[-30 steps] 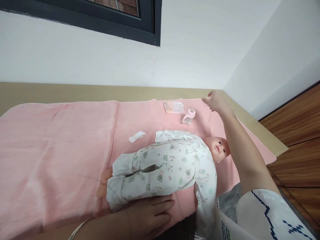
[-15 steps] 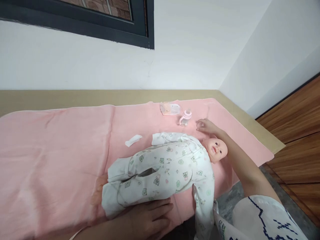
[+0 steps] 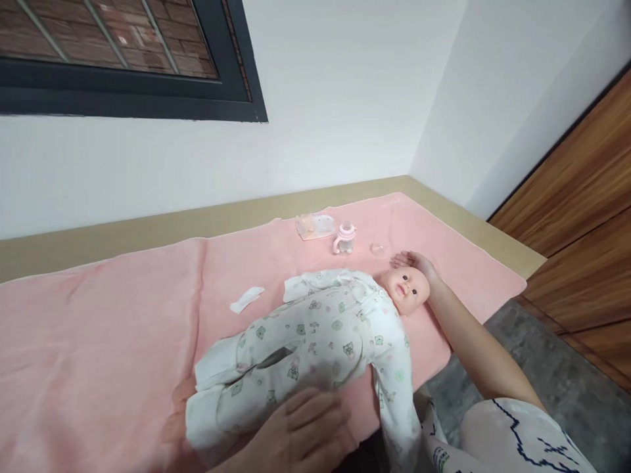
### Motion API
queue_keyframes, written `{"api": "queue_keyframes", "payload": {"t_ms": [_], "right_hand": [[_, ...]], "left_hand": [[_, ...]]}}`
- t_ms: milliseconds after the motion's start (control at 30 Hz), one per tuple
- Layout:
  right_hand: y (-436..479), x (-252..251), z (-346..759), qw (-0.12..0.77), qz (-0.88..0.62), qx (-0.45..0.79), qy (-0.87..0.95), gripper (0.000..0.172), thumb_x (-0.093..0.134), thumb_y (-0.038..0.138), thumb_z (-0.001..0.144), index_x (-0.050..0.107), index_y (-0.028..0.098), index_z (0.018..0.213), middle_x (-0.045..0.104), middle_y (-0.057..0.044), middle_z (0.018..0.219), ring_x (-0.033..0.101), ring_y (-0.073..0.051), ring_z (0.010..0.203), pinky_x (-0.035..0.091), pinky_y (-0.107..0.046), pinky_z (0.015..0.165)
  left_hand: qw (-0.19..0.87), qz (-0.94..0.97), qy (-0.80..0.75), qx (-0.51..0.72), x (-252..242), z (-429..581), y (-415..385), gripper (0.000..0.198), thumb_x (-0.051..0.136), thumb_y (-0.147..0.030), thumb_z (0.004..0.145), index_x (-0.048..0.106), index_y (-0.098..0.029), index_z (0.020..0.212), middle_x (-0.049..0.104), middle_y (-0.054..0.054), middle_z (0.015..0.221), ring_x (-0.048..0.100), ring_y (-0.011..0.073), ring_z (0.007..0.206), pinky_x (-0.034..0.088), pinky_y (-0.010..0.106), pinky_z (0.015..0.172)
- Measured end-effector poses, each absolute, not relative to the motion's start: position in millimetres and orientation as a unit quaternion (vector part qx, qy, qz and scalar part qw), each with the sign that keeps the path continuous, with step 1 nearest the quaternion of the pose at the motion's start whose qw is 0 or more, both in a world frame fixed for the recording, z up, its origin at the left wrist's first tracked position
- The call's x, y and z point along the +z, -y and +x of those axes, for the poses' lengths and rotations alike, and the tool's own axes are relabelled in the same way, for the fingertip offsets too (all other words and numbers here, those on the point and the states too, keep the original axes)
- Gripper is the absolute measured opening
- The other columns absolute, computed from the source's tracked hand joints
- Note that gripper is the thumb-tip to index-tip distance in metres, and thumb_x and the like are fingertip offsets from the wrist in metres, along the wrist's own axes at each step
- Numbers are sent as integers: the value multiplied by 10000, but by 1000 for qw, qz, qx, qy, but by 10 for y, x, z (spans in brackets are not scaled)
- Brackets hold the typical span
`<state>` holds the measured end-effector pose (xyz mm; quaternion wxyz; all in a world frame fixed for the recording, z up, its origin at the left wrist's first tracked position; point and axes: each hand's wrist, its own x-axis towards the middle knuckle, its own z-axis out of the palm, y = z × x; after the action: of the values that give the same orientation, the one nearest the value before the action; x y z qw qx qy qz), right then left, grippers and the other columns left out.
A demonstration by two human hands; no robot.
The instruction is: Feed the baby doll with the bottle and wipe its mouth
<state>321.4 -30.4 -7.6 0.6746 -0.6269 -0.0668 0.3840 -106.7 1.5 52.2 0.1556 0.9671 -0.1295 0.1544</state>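
Lying on its back across the pink blanket on the counter, the doll has its head toward your right and its legs toward your left. One empty sleeve hangs off the near edge.

Your left hand rests flat on the suited legs, fingers loosely spread and pinching nothing. Your right hand lies against the crown of the head, fingers close together and gently curved. The head hides part of them, so you cannot tell how far they reach under it.

The doll looks light, with a hard, smooth head and a soft cloth suit that would slide and bunch over the body. Take hold under the head and neck and under the hips or thighs, not by the loose fabric or the dangling sleeve.

A second ago your right hand was out at the far corner of the blanket. Half a second ago it was beside the small clear cap, and now it has come back to the head, apart from the cap. The cap sits near the pink bottle and the packet. Your left hand has shifted from the blanket's edge up onto the legs. The white pad lies where it was.
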Motion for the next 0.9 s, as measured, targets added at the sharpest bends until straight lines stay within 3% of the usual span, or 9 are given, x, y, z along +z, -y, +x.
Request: {"api": "queue_keyframes", "payload": {"t_ms": [133, 300, 467, 533, 633, 733, 800, 900], "right_hand": [[593, 4, 2964, 693, -526, 491, -47, 102, 526, 278, 872, 584, 196, 881, 710, -56, 830, 720, -215, 867, 579, -342, 940], [849, 112, 2631, 689, -498, 521, -81, 360, 419, 295, 925, 654, 86, 1101, 728, -174, 1137, 729, -295, 1005, 598, -448, 942], [841, 24, 2219, 757, -368, 538, -42, 433, 338, 368, 998, 669, 142, 1162, 691, -115, 1297, 655, -247, 1244, 524, -409, 1123], [803, -80, 2089, 759, -354, 544, -48, 431, 328, 366, 1008, 677, 157, 1153, 685, -89, 1316, 626, -228, 1292, 491, -386, 1164], [782, -254, 1995, 755, -352, 551, -52, 385, 390, 322, 989, 667, 159, 1203, 637, -74, 1397, 579, -217, 1353, 483, -368, 1175], [792, -356, 1994, 753, -381, 537, 1, 398, 473, 306, 937, 649, 179, 1270, 581, -66, 1465, 510, -235, 1421, 510, -415, 1152], [783, -344, 2008, 741, -414, 528, 45, 428, 498, 345, 913, 644, 197, 1287, 579, -69, 1466, 487, -263, 1440, 527, -470, 1128], [715, -204, 2013, 728, -432, 529, 67, 440, 506, 416, 909, 639, 207, 1272, 572, -73, 1471, 485, -287, 1440, 517, -499, 1133]], "left_hand": [[72, 964, 38, 255, 431, -736, -69, 380, 441, -113, 955, 612, -152, 1293, 624, 146, 1423, 494, 334, 1410, 471, 553, 1145], [7, 969, -66, 240, 206, -448, -181, 454, 556, -285, 942, 567, -128, 1367, 528, 217, 1489, 459, 412, 1416, 469, 591, 1111], [-44, 965, -108, 236, 95, -457, -203, 748, 607, -542, 905, 444, -116, 1499, 445, 283, 1538, 416, 508, 1408, 399, 677, 1093], [-74, 961, -123, 236, 77, -525, -172, 816, 577, -597, 906, 386, -115, 1536, 428, 302, 1533, 446, 504, 1364, 409, 658, 1070], [-116, 954, -153, 231, 69, -662, -118, 805, 597, -555, 897, 378, -118, 1536, 529, 301, 1373, 570, 453, 1140, 483, 607, 942], [-136, 956, -157, 205, 75, -773, -104, 764, 644, -342, 836, 393, -118, 1521, 585, 263, 1215, 597, 392, 969, 529, 546, 820], [-142, 959, -147, 197, 91, -802, -125, 779, 632, -207, 770, 407, -132, 1512, 584, 246, 1188, 598, 374, 951, 543, 519, 798], [-146, 956, -135, 213, 136, -783, -172, 725, 612, -139, 771, 454, -180, 1478, 571, 224, 1178, 601, 352, 963, 556, 489, 793]]}}
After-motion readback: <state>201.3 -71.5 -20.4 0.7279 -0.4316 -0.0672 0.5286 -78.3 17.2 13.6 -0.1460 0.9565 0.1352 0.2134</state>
